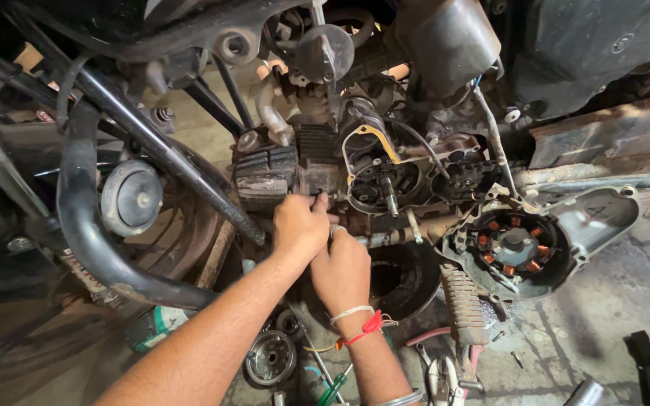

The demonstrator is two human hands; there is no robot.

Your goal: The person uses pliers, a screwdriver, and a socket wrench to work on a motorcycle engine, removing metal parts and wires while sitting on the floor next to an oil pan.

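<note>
Nearest you, your right hand (pixel 342 272) braces low on the engine (pixel 317 177); your left hand (pixel 300 224) pinches a small fastener at the cylinder. You seem to be loosening it; next calls for steady turning.

A green and white package (pixel 156 328), box-like or can-like, lies at the lower left of the frame on the floor, just under the curved black guard bar (pixel 88 233); its end is partly hidden, so its full shape cannot be told. A narrow white label strip (pixel 84 277) with red print runs slantwise along the left of the frame, just beside the same bar. Further up, at the upper left, a small white and red tag (pixel 44 116) shows, too small to tell more.
</note>
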